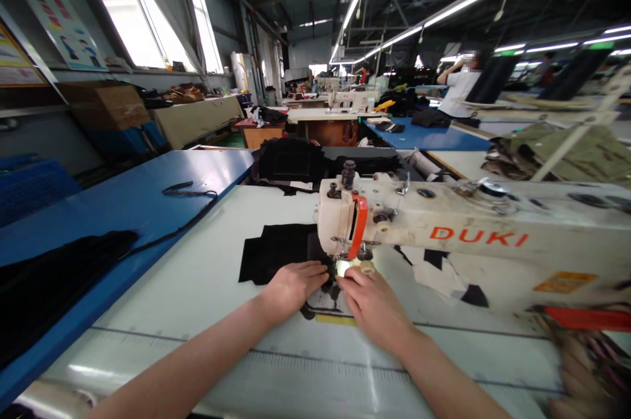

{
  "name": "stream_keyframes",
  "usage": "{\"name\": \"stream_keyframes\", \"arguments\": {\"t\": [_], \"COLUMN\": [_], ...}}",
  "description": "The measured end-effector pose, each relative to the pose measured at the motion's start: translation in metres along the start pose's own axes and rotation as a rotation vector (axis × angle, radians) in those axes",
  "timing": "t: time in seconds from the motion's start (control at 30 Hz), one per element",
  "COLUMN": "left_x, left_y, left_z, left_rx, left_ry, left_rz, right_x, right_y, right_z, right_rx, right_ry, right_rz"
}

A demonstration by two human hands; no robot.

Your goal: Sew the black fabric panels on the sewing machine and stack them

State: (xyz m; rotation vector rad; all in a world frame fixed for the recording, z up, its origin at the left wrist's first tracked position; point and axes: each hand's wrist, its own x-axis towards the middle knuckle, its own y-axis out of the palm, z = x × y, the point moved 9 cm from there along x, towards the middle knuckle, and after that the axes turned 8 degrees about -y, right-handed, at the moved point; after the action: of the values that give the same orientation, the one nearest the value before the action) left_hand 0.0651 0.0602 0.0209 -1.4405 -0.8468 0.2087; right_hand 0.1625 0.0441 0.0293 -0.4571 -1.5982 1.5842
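A black fabric piece (276,253) with notched corners lies on the pale machine table, its right end under the head of the sewing machine (419,218). My left hand (296,284) rests on the near edge of this fabric, fingers stretched out flat towards the needle area. Just right of it, my right hand (369,300) has its thumb and fingers pressed together at the fabric's edge, close to the presser foot. The fingertips partly cover that spot. A small lamp glow lights the needle area, and the needle itself is hard to make out.
Black and white scraps (446,277) lie beneath the machine arm. A stack of black pieces (288,159) sits behind the table. On the left, a blue table (167,208) carries black cloth (64,274) and a cord. Further back a person (458,90) stands among other machines.
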Motion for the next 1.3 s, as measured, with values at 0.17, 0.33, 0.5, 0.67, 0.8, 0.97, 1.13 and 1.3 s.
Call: {"name": "stream_keyframes", "arguments": {"t": [0.17, 0.33, 0.5, 0.67, 0.8, 0.97, 1.13, 1.3], "left_x": [0.002, 0.008, 0.017, 0.021, 0.021, 0.02, 0.018, 0.019], "left_y": [0.002, 0.001, 0.004, 0.009, 0.009, 0.008, 0.008, 0.01], "left_z": [0.001, 0.005, 0.014, 0.02, 0.02, 0.019, 0.02, 0.021], "left_rx": [0.006, 0.002, -0.019, -0.028, -0.037, -0.028, -0.037, -0.057], "left_ry": [0.004, -0.006, -0.047, -0.084, -0.095, -0.088, -0.11, -0.113], "left_rz": [0.004, -0.004, 0.027, 0.06, 0.059, 0.051, 0.043, 0.053], "right_x": [0.0, 0.0, -0.003, -0.005, -0.005, -0.005, -0.007, -0.007], "right_y": [-0.003, -0.005, -0.007, -0.007, -0.007, -0.008, -0.008, -0.006], "right_z": [0.001, -0.001, -0.004, -0.006, -0.006, -0.007, -0.008, -0.009], "right_rx": [-0.01, -0.003, 0.004, 0.021, 0.034, 0.044, 0.044, 0.037], "right_ry": [0.005, 0.023, 0.05, 0.071, 0.075, 0.074, 0.073, 0.08], "right_rz": [-0.015, -0.039, -0.07, -0.085, -0.085, -0.09, -0.114, -0.111]}}
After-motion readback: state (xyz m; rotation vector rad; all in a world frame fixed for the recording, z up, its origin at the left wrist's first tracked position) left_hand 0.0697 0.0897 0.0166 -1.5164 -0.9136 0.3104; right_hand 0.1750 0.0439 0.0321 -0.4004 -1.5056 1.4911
